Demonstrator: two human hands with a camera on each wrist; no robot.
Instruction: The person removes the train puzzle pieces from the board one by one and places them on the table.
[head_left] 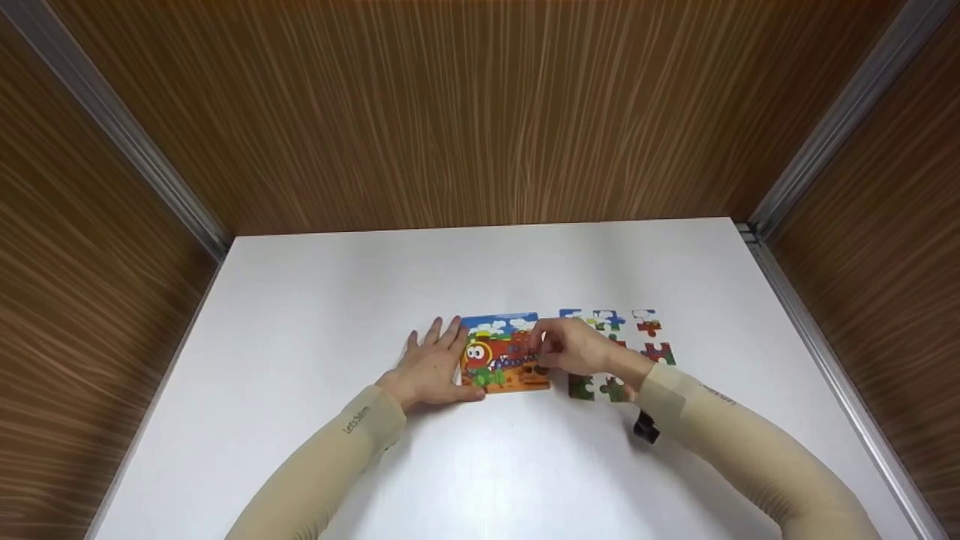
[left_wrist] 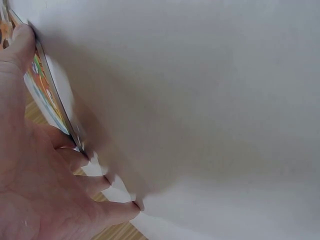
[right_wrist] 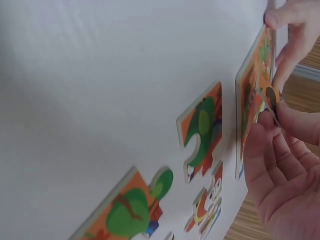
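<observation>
A cartoon picture puzzle (head_left: 501, 352) in a flat board lies on the white table, showing a red engine with a face. My left hand (head_left: 429, 373) rests spread at its left side, thumb on the lower edge; the left wrist view shows the fingertips touching the table beside the board's edge (left_wrist: 52, 95). Over the puzzle's right part, my right hand (head_left: 576, 346) pinches a small orange puzzle piece (right_wrist: 270, 95) with a dark round mark between thumb and fingers. The piece is tilted against the picture; its lower side is hidden by the fingers.
Several loose puzzle pieces (head_left: 647, 322) lie in spaced rows right of the board, partly under my right hand and forearm. A green-and-orange loose piece (right_wrist: 204, 122) lies close to the board. Wood-grain panels (head_left: 480, 120) stand behind and beside the white table (head_left: 315, 300).
</observation>
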